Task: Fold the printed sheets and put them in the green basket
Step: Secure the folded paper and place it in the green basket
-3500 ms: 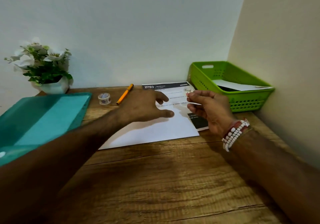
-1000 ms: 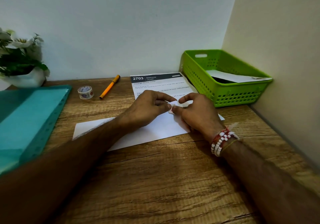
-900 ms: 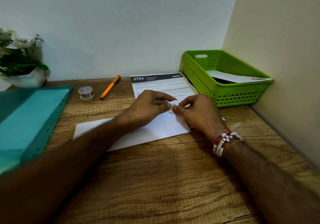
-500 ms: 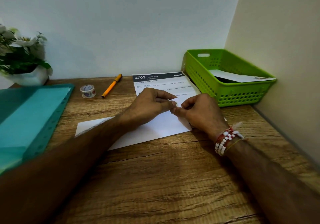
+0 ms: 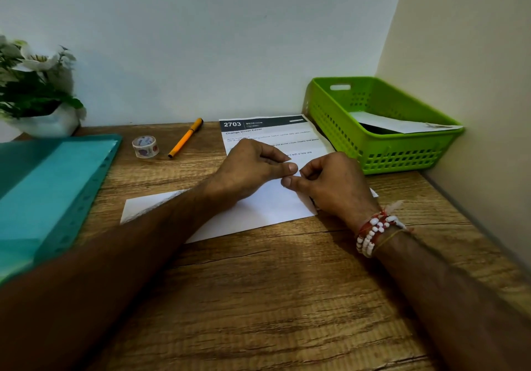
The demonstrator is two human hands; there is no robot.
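Both hands have come down together since the right one held a paper edge aloft. Now the left hand [image 5: 253, 166] and right hand [image 5: 334, 186] meet, fingers curled, each pinching the white paper [image 5: 258, 212] on the tabletop [image 5: 258, 299]. Just beyond them lies the printed sheet [image 5: 275, 135], headed "2703 BEDROOM" and "Change Duvet Cover". Past the right hand, the green basket [image 5: 402, 161] holds one folded sheet [image 5: 402, 125].

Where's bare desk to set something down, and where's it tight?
Widest bare wood: the desk front, nearer than the white sheet. Smaller patch: between tape roll, orange pen and that sheet. Crowded: printed sheet beside green basket; teal folder covers the left.
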